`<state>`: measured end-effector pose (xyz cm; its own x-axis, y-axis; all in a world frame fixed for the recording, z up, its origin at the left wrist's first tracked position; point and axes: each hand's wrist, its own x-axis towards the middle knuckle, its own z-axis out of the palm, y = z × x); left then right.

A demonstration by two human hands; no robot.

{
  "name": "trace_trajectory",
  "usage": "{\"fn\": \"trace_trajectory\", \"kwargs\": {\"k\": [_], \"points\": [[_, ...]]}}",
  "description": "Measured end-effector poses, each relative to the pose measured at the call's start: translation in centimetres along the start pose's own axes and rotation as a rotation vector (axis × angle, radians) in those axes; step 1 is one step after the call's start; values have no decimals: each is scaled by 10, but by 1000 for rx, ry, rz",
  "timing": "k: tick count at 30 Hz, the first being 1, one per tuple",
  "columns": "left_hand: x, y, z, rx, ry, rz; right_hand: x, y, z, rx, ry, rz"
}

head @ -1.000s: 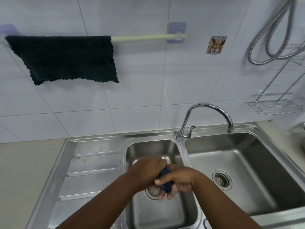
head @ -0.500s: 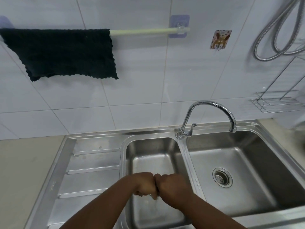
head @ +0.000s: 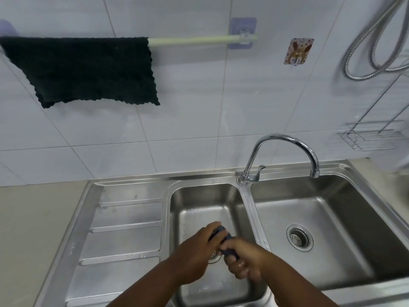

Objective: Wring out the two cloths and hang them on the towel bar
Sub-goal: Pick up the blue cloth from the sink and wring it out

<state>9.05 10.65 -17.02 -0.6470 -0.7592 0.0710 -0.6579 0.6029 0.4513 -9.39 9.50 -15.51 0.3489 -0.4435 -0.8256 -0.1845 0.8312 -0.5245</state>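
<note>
A twisted dark blue cloth (head: 222, 233) is clamped between both my hands over the small middle basin (head: 199, 200) of the steel sink. My left hand (head: 197, 251) grips its far end, my right hand (head: 242, 259) grips the near end, and most of the cloth is hidden inside my fists. A dark green-black cloth (head: 88, 69) hangs spread over the left part of the pale towel bar (head: 194, 39) on the tiled wall. The right part of that bar is bare.
A curved chrome faucet (head: 285, 151) stands behind the divider, its spout over the large right basin (head: 332, 218). A ribbed drainboard (head: 124, 235) lies to the left. A wire rack (head: 374, 138), a metal hose (head: 374, 41) and a sticker hook (head: 297, 50) are on the wall.
My fists were pressed knuckle to knuckle hiding the cloth; now they have rotated apart and the blue cloth shows between them again. The view shifted slightly.
</note>
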Motion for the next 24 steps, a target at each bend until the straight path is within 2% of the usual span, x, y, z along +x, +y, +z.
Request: {"fn": "trace_trajectory", "kwargs": {"k": [3, 5, 6, 8, 10, 12, 14, 16, 18, 21, 24], "points": [[1, -7, 5, 217, 137, 107, -6, 2, -2, 207, -353, 50], [5, -11, 1, 294, 185, 151, -6, 5, 6, 194, -457, 24], [8, -13, -3, 349, 195, 172, -7, 4, 10, 157, -458, 9], [13, -19, -8, 453, 141, 199, -8, 3, 15, 39, -343, -2], [15, -20, -10, 530, 15, 185, -8, 0, 22, -169, -124, -22], [17, -19, -5, 585, -101, 103, -4, -2, 30, -498, 124, -71], [18, -13, 2, 611, -167, 21, 1, 0, 36, -848, 320, -234], [20, -5, 3, 490, -254, -102, 7, 8, 35, -1159, 488, -470], [23, -1, 4, 275, -403, -299, 16, 19, 25, -1445, 647, -696], [30, 3, 7, -57, -639, -517, 20, 23, 17, -1733, 646, -758], [26, 5, 15, -474, -744, -734, 27, 29, 8, -1830, 609, -804]]}}
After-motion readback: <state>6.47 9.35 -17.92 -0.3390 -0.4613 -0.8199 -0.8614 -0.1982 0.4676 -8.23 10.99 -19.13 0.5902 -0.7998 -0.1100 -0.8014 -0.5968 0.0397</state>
